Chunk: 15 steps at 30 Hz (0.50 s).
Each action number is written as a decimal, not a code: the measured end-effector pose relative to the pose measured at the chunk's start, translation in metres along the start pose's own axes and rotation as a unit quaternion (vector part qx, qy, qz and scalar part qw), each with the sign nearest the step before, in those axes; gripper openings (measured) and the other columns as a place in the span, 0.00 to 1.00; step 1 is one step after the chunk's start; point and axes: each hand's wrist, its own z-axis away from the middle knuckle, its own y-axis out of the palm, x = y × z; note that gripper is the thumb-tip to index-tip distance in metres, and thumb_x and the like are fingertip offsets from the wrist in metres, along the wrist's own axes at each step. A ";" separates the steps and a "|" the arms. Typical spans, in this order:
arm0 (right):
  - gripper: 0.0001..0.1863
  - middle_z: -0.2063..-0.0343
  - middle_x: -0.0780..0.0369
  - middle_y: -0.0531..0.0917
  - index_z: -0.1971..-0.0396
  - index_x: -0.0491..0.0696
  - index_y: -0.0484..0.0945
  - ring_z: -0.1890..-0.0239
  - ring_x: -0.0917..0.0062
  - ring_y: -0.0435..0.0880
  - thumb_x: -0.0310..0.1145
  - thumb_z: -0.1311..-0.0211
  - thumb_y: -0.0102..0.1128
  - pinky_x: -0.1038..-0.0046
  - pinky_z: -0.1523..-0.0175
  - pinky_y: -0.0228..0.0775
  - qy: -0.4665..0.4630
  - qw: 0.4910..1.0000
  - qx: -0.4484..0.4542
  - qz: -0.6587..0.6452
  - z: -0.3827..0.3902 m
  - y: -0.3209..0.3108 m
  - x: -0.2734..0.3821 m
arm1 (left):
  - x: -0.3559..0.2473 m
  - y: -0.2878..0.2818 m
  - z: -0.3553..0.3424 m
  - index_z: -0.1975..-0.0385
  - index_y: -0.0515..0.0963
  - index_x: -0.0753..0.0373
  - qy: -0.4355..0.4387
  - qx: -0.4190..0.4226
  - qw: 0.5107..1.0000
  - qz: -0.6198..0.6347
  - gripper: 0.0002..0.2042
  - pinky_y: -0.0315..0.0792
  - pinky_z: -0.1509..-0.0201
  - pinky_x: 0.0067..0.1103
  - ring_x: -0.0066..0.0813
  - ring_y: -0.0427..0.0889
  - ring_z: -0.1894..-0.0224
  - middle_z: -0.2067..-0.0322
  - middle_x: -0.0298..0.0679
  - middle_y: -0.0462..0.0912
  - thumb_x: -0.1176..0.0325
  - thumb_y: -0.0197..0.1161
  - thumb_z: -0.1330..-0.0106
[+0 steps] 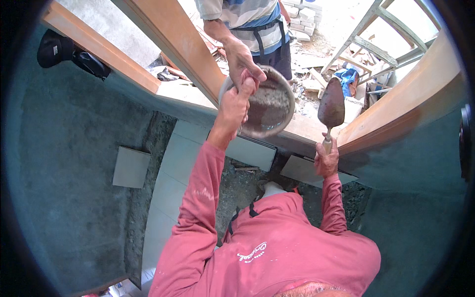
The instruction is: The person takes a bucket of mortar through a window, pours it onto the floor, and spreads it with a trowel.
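Here's the round bucket (267, 132), held up by the door sill (310, 127) between me and a co-worker, its mouth facing me, wet grey mix (271, 101) inside. My left hand (231, 110) is curled tight at its left rim, the co-worker's hand (241, 58) against mine. My right hand (326, 161) wraps the handle of a trowel (331, 104), blade up, just beside the bucket. Pale tiles (170, 171) lie below.

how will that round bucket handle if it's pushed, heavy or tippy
The bucket is probably heavy for its size, since grey mix lies inside. It may tip or swing, as the left hand and co-worker's hand are both at one side. The mix glistens in places, so it could slide or slosh.
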 end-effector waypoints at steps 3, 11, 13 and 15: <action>0.14 0.82 0.68 0.74 0.60 0.48 0.71 0.85 0.85 0.72 0.34 0.40 0.66 0.81 0.82 0.62 -0.036 0.999 -0.014 0.035 -0.020 -0.005 -0.006 | 0.009 -0.010 0.031 0.67 0.74 0.56 -0.039 -0.024 0.999 -0.017 0.17 0.50 0.84 0.15 0.10 0.53 0.87 0.86 0.19 0.55 0.48 0.60 0.32; 0.11 0.82 0.68 0.75 0.71 0.49 0.71 0.80 0.82 0.76 0.28 0.43 0.67 0.79 0.74 0.68 -0.067 0.994 -0.025 -0.085 -0.066 0.006 0.007 | 0.101 -0.064 0.131 0.70 0.74 0.61 -0.193 -0.132 0.971 0.054 0.18 0.50 0.86 0.15 0.11 0.52 0.89 0.88 0.20 0.56 0.51 0.58 0.30; 0.09 0.76 0.67 0.78 0.73 0.49 0.72 0.71 0.81 0.78 0.27 0.42 0.67 0.78 0.64 0.70 -0.149 0.987 -0.052 0.015 -0.087 -0.001 0.014 | 0.156 -0.075 0.155 0.75 0.69 0.58 -0.230 -0.172 0.955 0.072 0.19 0.53 0.86 0.17 0.13 0.53 0.89 0.89 0.21 0.56 0.49 0.56 0.29; 0.09 0.69 0.65 0.80 0.72 0.48 0.73 0.62 0.80 0.79 0.28 0.43 0.68 0.76 0.54 0.70 -0.241 0.967 -0.056 0.062 -0.111 -0.005 0.040 | 0.218 -0.084 0.187 0.77 0.67 0.56 -0.269 -0.223 0.933 0.083 0.20 0.55 0.86 0.18 0.14 0.55 0.89 0.89 0.22 0.56 0.48 0.55 0.29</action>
